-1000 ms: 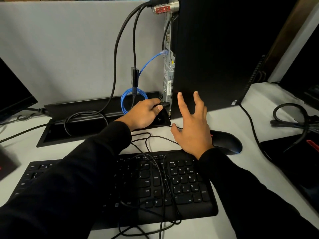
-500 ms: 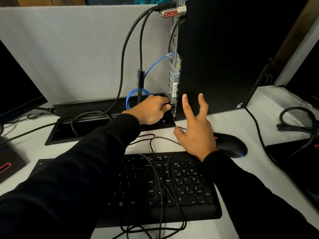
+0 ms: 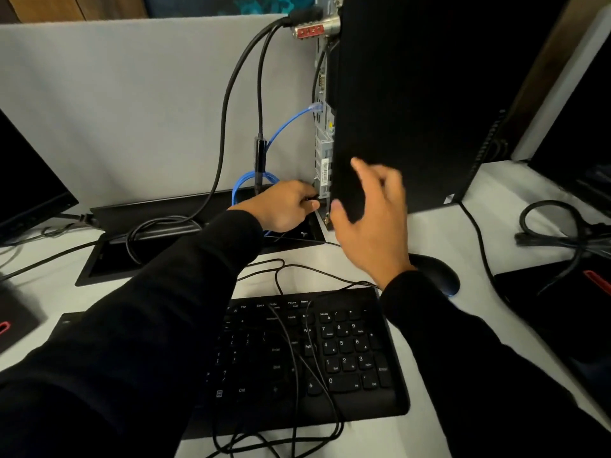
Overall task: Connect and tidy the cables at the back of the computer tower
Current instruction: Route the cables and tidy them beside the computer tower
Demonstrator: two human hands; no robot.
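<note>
My left hand (image 3: 284, 206) pinches a black plug (image 3: 312, 203) against the bottom of the tower's (image 3: 413, 94) rear panel, fingers curled round it. My right hand (image 3: 370, 219) is open and blurred, fingers spread loosely, in front of the tower's dark side at its lower corner; I cannot tell whether it touches the case.

The tower stands upright at about one o'clock from my hands, its metal back edge facing left. At twelve o'clock from my left hand a blue cable (image 3: 287, 123) runs into a port partway up the panel, then drops into a loop just behind my knuckles. Two black cables (image 3: 231, 104) hang from the top of the panel, beside a silver lock with red dials (image 3: 314, 29); one of them curves down into the open black tray (image 3: 172, 239) at nine o'clock.

At six o'clock the keyboard (image 3: 330, 355) lies on the white table (image 3: 439, 233), with thin black wires (image 3: 297, 375) draped loosely across its keys. A black mouse (image 3: 436, 276) sits at four o'clock, just beyond my right wrist. A monitor (image 3: 26, 180) stands at far nine o'clock, and a coiled black lead (image 3: 555, 226) lies at three o'clock.
</note>
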